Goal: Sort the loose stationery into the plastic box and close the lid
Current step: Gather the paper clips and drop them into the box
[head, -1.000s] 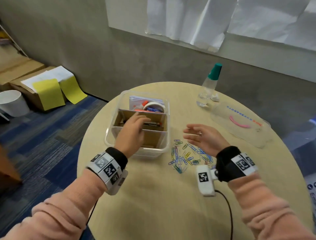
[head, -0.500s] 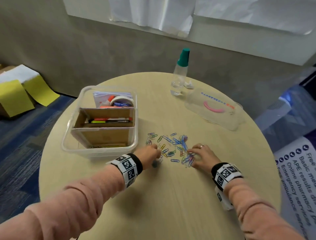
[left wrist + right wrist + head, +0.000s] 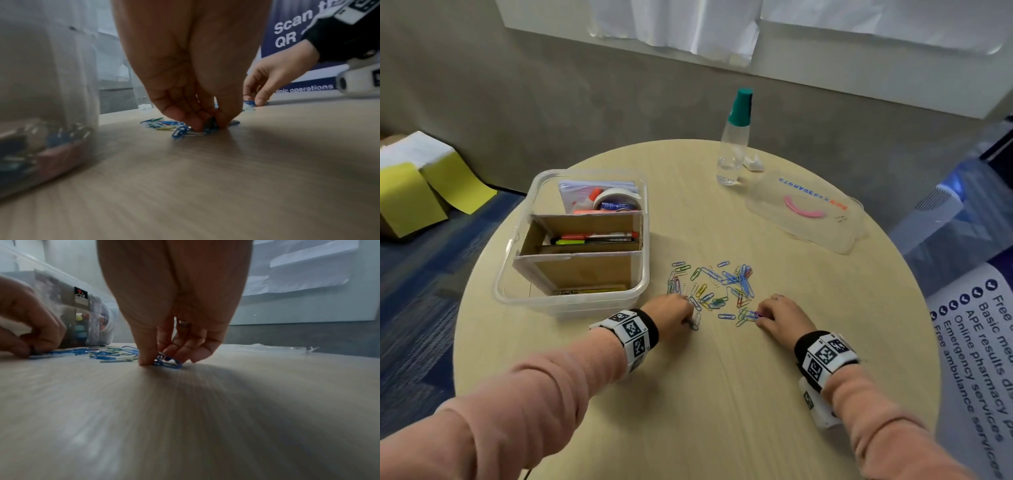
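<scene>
Several coloured paper clips (image 3: 717, 286) lie scattered on the round wooden table (image 3: 705, 394), right of the clear plastic box (image 3: 640, 284). The box holds cardboard dividers, pens, tape and glue. Its clear lid (image 3: 804, 214) with a pink handle lies apart at the back right. My left hand (image 3: 690, 317) pinches clips (image 3: 185, 131) at the pile's near left edge, fingers curled down onto the table. My right hand (image 3: 760, 317) pinches blue clips (image 3: 166, 364) at the pile's near right edge.
A clear bottle (image 3: 732, 150) with a green cap stands at the table's back edge beside a small white scrap. A printed banner (image 3: 976, 359) lies on the floor to the right. Cardboard boxes with yellow paper (image 3: 417, 185) sit on the left floor.
My left hand has left the box and come down to the clips' left edge. My right hand has dropped from above the pile to its right edge and closed on clips.
</scene>
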Motion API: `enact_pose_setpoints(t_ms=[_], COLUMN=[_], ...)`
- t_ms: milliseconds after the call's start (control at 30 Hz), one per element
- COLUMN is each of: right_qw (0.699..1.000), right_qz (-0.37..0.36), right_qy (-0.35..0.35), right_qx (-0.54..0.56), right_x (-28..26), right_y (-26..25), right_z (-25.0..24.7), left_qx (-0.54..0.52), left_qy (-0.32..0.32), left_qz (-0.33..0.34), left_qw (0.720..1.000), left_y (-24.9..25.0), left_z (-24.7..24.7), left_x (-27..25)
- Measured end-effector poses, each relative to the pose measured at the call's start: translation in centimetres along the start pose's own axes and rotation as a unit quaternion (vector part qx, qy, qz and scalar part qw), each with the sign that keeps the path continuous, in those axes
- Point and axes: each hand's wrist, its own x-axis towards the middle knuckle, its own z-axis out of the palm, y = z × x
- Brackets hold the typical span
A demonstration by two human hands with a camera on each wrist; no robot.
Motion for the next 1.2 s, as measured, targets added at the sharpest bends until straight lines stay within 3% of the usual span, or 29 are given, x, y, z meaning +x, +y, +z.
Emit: enact_pose_setpoints(t_ms=[133, 200, 267, 367, 433, 500, 533, 567, 667, 700, 767, 833, 900, 967, 1067, 1200], right_qw=[0.997, 0.977, 0.915, 0.757, 0.669, 0.617, 0.604, 0.603, 0.622, 0.643, 0.712, 0.802, 0.899, 0.961, 0.99, 0.998], right_qz=[0.031, 0.07, 0.089, 0.09, 0.085, 0.082, 0.082, 0.084, 0.109, 0.133, 0.172, 0.172, 0.128, 0.061, -0.002, -0.006], right_qy=[0.031, 0.059, 0.062, 0.026, -0.014, -0.033, -0.038, -0.041, -0.042, -0.029, 0.003, 0.017, 0.016, 0.018, -0.019, -0.034], right_qx=[0.066, 0.194, 0.388, 0.647, 0.738, 0.782, 0.792, 0.792, 0.774, 0.754, 0.681, 0.571, 0.417, 0.269, 0.139, 0.058], right_x=[-0.4, -0.8, -1.2, -1.9, -2.2, -2.3, -2.4, -2.3, -1.9, -1.7, -1.0, -0.5, -0.1, 0.2, 0.3, 0.5], right_y=[-0.3, -0.7, -0.8, -1.4, -1.8, -2.4, -2.7, -3.0, -3.4, -3.4, -3.6, -3.7, -3.4, -3.0, -2.6, -2.4], right_z=[0.6, 0.5, 0.3, -0.2, -0.6, -0.7, -0.8, -0.9, -0.7, -0.6, -0.5, -0.4, -0.3, -0.1, 0.0, 0.2], left_qx=[-0.163, -0.311, -0.476, -0.663, -0.726, -0.751, -0.742, -0.71, -0.475, -0.387, -0.248, -0.17, -0.125, -0.096, -0.086, -0.023], left_qy=[0.057, 0.113, 0.139, 0.141, 0.133, 0.127, 0.124, 0.123, 0.131, 0.124, 0.086, 0.045, 0.02, 0.01, 0.037, 0.03], left_qz=[-0.032, -0.059, -0.079, -0.101, -0.125, -0.143, -0.147, -0.149, -0.116, -0.093, -0.046, -0.015, 0.011, 0.038, 0.045, 0.062], left_qw=[0.984, 0.942, 0.865, 0.729, 0.663, 0.632, 0.642, 0.677, 0.862, 0.909, 0.964, 0.984, 0.992, 0.995, 0.995, 0.997], left_y=[-0.2, -0.6, -1.0, -0.8, -0.6, -0.3, -0.2, -0.1, 0.1, 0.2, 0.1, 0.0, -0.2, -0.3, -0.4, -0.2], left_z=[0.2, 0.0, -0.3, -0.5, -0.5, -0.4, -0.3, -0.2, 0.4, 0.4, 0.3, 0.1, 0.2, 0.3, 0.5, 0.3], left_x=[-0.2, -0.5, -0.7, -0.9, -0.8, -0.6, -0.5, -0.4, 0.0, 0.0, 0.4, 0.7, 1.0, 1.2, 1.1, 1.2])
